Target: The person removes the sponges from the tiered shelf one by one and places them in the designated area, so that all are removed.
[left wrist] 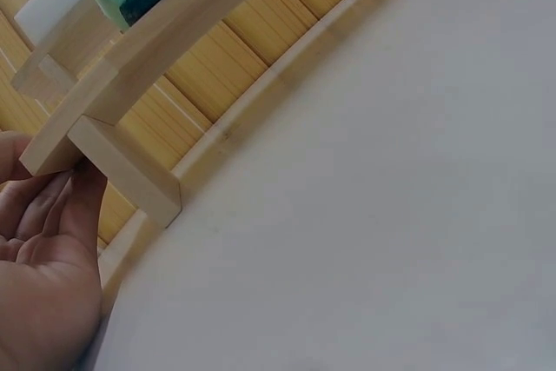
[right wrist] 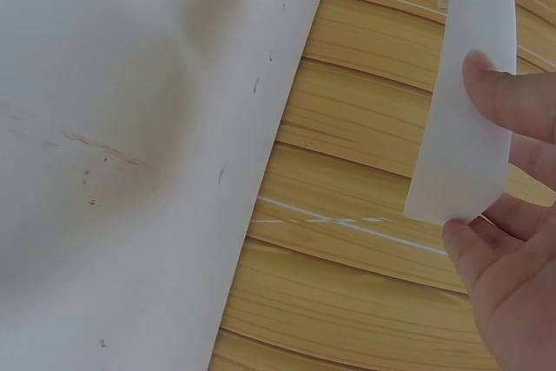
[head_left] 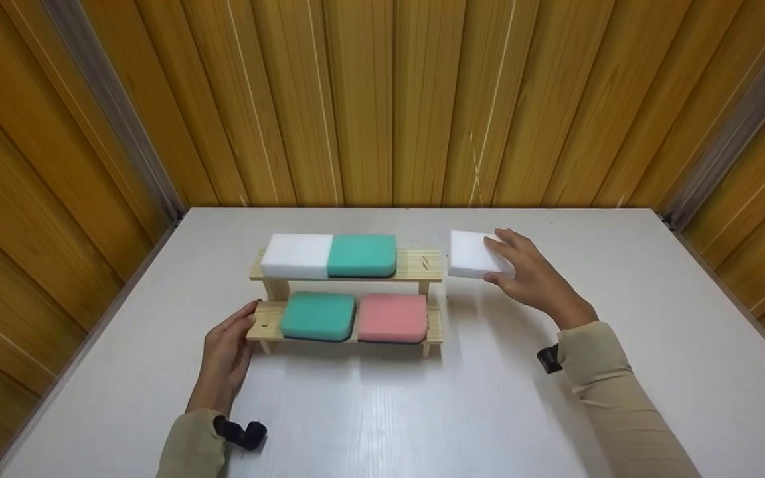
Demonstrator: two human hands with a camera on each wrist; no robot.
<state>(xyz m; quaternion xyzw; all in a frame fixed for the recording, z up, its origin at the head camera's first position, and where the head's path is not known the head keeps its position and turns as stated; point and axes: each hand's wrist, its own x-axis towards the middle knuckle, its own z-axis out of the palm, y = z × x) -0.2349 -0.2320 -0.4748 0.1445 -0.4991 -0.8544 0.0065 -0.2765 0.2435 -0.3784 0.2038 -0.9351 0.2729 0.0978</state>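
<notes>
A two-tier wooden rack point(head_left: 268, 321) stands on the white table. My left hand point(head_left: 224, 352) pinches the left end of its lower shelf, thumb on top and fingers beneath in the left wrist view. My right hand point(head_left: 532, 275) holds a white sponge point(head_left: 469, 254) by its right side, raised just right of the upper shelf. In the right wrist view the thumb presses the sponge's face point(right wrist: 465, 145). On the upper shelf lie another white sponge point(head_left: 297, 255) and a green sponge point(head_left: 362, 255), side by side. The lower shelf bears a green sponge point(head_left: 318, 316) and a pink sponge point(head_left: 392, 317).
The white table point(head_left: 369, 425) reaches back to a wall of yellow wood-look panels point(head_left: 362, 99), with similar panels at both sides. Bare wood of the upper shelf point(head_left: 416, 262) shows at its right end. A black wrist device point(head_left: 243, 433) sits on my left sleeve.
</notes>
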